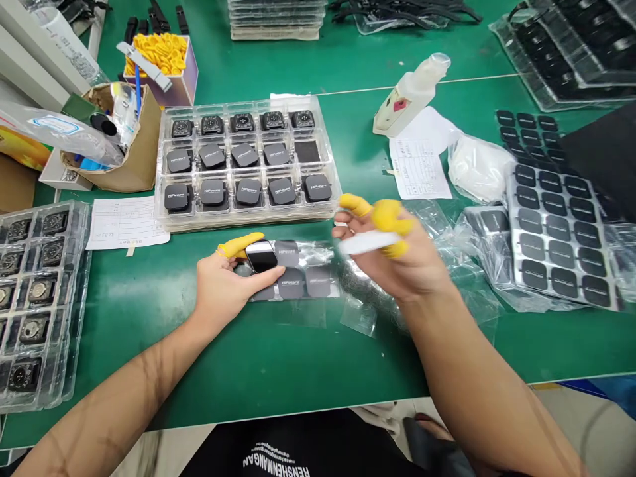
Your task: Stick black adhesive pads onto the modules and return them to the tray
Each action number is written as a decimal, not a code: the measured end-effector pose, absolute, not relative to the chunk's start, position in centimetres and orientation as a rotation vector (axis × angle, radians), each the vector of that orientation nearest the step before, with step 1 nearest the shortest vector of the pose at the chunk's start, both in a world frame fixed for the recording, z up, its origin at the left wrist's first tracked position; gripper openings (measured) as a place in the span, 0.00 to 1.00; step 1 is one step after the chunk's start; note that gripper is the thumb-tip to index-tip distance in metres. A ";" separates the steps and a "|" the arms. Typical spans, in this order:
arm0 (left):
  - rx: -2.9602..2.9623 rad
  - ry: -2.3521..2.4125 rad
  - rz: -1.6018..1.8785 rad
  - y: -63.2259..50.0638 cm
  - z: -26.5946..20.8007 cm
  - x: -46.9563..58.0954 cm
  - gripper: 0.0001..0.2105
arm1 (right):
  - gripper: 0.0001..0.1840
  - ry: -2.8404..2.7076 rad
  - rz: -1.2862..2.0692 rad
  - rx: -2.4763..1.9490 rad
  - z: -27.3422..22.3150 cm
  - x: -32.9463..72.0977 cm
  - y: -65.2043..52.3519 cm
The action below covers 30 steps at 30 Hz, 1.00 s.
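My left hand (221, 281), a yellow finger cot on one finger, is closed on a smartwatch body (261, 256) with its glossy black screen facing up. Under it lies a clear sheet of dark square screen films (318, 283) printed with white lettering. To the right, my right hand (415, 265) is raised and blurred by motion, with yellow cots on several fingers. A flat white piece (368, 242), cloth or paper, is pinched in it. Behind the hands stands a clear compartment tray (238, 220) of watch bodies, most covered by dark films; one compartment holds only a dark pad.
A white bottle (405, 99) stands at the back, beside a printed paper (422, 175). More film sheets (564, 232) and crumpled plastic lie right. At left are another watch tray (69, 318), a cardboard box (144, 149) and a box of yellow finger cots (159, 56).
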<state>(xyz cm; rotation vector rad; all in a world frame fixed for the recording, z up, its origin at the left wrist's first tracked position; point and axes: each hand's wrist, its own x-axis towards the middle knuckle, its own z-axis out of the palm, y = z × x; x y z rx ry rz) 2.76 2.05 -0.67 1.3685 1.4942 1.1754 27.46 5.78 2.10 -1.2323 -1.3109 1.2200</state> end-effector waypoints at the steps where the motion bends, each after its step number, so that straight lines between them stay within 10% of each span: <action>1: 1.433 1.508 1.145 2.0 -0.8 2.7 0.25 | 0.33 -1.247 1.257 -1.217 2.5 27.8 5.8; 9: 1.895 1.411 0.957 1.7 -1.1 2.5 0.23 | 0.19 -1.259 1.607 -1.367 2.4 23.9 3.2; 30: 1.970 1.401 0.941 1.4 -1.2 2.8 0.23 | 0.25 -1.023 1.584 -1.494 1.6 21.3 2.3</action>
